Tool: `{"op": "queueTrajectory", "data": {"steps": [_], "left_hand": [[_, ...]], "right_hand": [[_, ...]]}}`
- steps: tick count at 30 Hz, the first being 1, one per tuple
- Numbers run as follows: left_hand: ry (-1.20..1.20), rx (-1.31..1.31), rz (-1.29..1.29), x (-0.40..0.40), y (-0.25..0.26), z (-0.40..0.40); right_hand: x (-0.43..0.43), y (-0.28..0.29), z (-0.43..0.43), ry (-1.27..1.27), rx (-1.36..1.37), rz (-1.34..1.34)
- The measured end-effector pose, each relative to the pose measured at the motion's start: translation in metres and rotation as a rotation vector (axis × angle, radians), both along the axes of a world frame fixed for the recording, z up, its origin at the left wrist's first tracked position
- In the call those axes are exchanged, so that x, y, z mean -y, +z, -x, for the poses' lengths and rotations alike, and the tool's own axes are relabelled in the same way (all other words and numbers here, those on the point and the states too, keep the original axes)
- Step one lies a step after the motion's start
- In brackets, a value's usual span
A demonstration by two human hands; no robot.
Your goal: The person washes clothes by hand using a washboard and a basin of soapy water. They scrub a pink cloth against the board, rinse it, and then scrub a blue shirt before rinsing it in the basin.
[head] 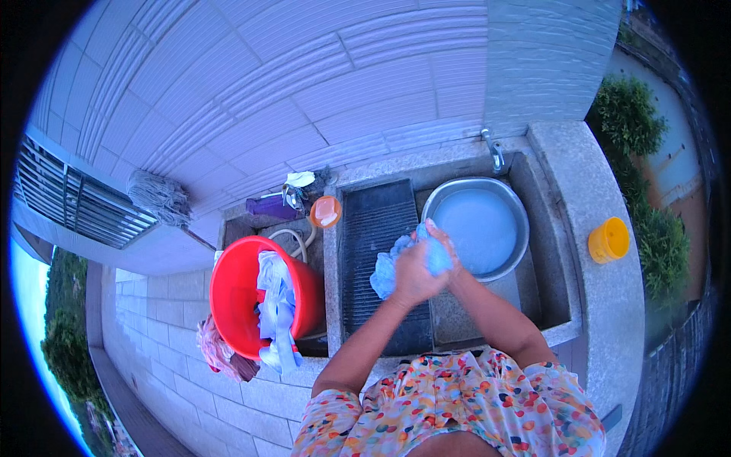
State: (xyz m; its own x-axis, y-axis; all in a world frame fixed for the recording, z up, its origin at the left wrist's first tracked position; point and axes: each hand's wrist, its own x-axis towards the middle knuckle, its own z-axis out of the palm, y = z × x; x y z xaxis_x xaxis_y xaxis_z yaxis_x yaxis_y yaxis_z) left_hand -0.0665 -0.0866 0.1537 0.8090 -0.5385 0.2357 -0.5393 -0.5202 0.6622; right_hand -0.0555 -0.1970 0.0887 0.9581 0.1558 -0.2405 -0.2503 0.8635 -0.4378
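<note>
A wet light-blue cloth (384,273) is bunched between my two hands. My left hand (420,268) grips it from the near side, and my right hand (445,243) presses against its other side. Part of the cloth hangs over the dark ribbed washboard (377,223) built into the stone sink. Just right of my hands stands a round metal basin (522,228) in the sink trough. Cloudy bluish-white water (477,225) fills much of it. My fingers hide the middle of the cloth.
A tap (495,151) sits behind the basin. Left of the washboard is a red bucket (311,291) with clothes (275,297) over its rim. An orange soap dish (326,212) rests on the divider. A yellow cup (609,240) stands on the right ledge, and a mop (160,197) leans left.
</note>
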Motion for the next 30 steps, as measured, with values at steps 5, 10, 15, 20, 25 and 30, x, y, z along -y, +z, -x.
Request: {"op": "queueTrajectory", "data": {"steps": [5,10,15,20,25,30], "left_hand": [[0.137,0.331,0.007,0.002,-0.038,-0.021],[0.512,0.215,-0.063,-0.011,-0.059,-0.053],[0.33,0.156,0.351,0.004,-0.026,-0.007],[0.609,-0.041,0.271,-0.027,-0.042,-0.057],[0.194,-0.394,-0.054,-0.063,0.004,-0.059],[0.009,-0.358,-0.216,-0.084,0.023,-0.06]], "right_hand": [[-0.037,-0.003,0.016,-0.215,-0.225,0.23],[-0.038,-0.029,-0.003,0.019,-0.243,0.24],[-0.044,0.011,0.01,-0.055,-0.286,0.279],[-0.027,0.016,0.002,0.055,-0.316,0.31],[0.009,0.081,-0.011,-0.175,-0.014,0.716],[0.01,0.092,-0.02,-0.114,0.418,1.485]]}}
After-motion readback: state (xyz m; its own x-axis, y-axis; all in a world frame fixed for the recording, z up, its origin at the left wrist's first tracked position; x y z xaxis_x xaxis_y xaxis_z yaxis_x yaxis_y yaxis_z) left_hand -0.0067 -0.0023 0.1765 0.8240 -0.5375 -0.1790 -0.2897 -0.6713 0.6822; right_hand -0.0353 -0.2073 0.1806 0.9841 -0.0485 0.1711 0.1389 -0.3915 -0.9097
